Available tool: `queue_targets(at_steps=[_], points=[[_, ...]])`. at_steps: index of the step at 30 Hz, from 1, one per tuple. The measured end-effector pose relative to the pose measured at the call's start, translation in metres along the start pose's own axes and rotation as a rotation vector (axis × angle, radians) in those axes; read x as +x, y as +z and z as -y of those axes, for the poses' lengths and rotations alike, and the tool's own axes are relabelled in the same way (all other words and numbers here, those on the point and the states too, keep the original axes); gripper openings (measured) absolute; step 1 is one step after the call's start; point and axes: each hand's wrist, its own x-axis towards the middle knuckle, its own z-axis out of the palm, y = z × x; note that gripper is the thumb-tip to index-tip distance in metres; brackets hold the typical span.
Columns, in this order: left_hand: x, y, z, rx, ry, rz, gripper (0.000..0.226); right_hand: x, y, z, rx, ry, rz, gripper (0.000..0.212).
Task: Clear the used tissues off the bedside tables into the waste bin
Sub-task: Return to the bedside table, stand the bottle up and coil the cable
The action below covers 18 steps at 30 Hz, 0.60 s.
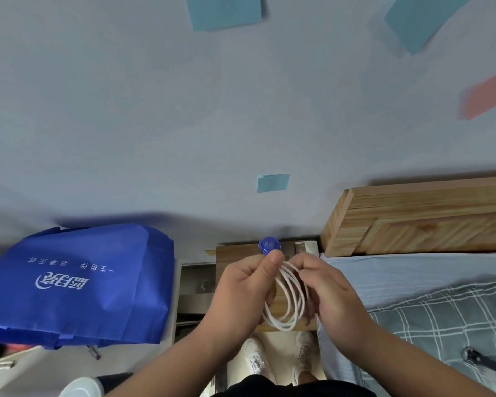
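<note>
Both hands grip a coiled white cable [287, 299] above the wooden table [235, 253]: left hand [246, 293] pinching the top, right hand [330, 296] closed around its side. No tissues can be made out, possibly hidden.

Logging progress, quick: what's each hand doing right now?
Left hand: closed on the coiled white cable.
Right hand: closed on the same cable coil.

Single head-worn wide-angle view, looking forward and steeply down, close over both hands, left hand [242, 293] and right hand [334, 299], above the wooden tabletop [235, 252]; wall [155, 124] fills the upper frame, bed [441, 296] at right.
</note>
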Motion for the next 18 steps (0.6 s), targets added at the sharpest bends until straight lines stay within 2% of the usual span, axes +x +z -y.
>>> queue_targets(at_steps=[4, 6, 8, 13, 18], points=[[0.004, 0.008, -0.005, -0.153, -0.027, -0.042, 0.065, 0.014, -0.01, 0.008, -0.158, 0.027, 0.0, 0.024], [0.007, 0.007, -0.006, -0.128, 0.01, -0.087, 0.072, 0.018, -0.015, 0.015, -0.142, 0.069, 0.012, 0.018], [0.007, 0.006, -0.006, -0.069, 0.031, -0.112, 0.076, 0.02, -0.016, 0.02, -0.092, 0.124, 0.006, 0.022], [0.004, 0.01, -0.001, 0.047, 0.044, -0.125, 0.074, 0.025, -0.014, 0.019, -0.394, 0.131, -0.046, 0.012], [0.004, 0.01, 0.007, 0.109, 0.053, -0.171, 0.067, 0.019, -0.008, 0.014, -0.174, 0.223, -0.118, 0.01]])
